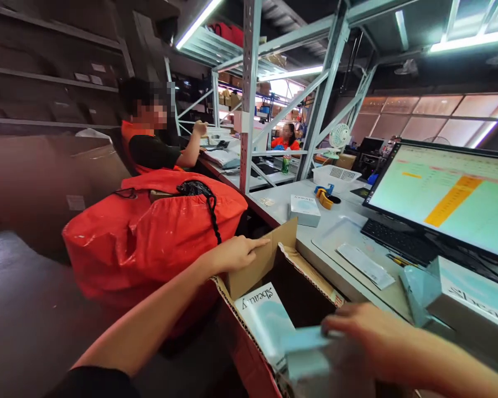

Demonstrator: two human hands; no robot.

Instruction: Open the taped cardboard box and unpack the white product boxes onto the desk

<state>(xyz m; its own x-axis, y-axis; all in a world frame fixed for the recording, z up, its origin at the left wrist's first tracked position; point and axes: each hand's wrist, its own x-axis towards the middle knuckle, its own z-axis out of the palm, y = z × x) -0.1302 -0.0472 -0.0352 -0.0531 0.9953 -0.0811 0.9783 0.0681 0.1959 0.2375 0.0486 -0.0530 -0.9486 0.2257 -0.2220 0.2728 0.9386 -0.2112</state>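
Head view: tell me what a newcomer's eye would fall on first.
Probably the big red bag, bulging left of centre. The glowing monitor at the right edge would likely compete with it. Then comes the open carton in the foreground, with the left hand at its far left corner and the right hand holding a motion-blurred pale box at its near end.

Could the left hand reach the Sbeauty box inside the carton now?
Probably yes: the left hand is at the carton flap, and the Sbeauty box in the carton has its lettered end uncovered.
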